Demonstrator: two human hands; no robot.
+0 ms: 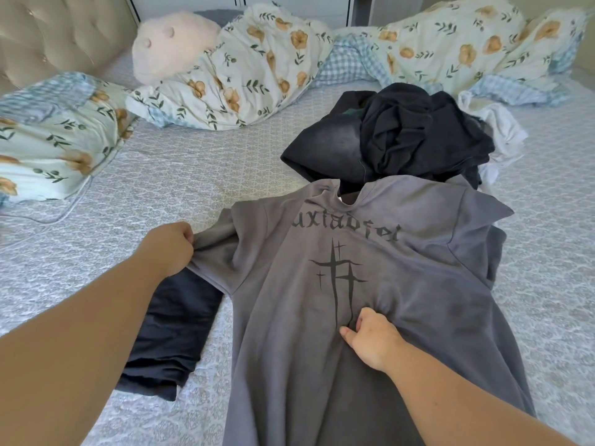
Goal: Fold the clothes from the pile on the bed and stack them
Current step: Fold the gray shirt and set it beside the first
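A grey T-shirt with dark gothic lettering and a cross design lies spread on the near middle of the bed, its collar pointing far and its lower part running off the near edge of the view. The left hand has its fingers curled around the shirt's left sleeve, gripping a bunch of the fabric at the sleeve's edge. The right hand pinches a fold of cloth in the middle of the shirt, just below the cross design, with the fabric puckered around the fingers. Under the shirt's left side, near the left forearm, a dark folded garment lies flat on the bedcover. Just beyond the collar sits the pile of unfolded clothes, mostly black pieces heaped together, with a white garment showing at its right edge. Farther off, a floral duvet with a blue checked underside lies crumpled across the far side of the bed, a pale plush toy rests against it, and a floral pillow lies at the far left by the tufted headboard.
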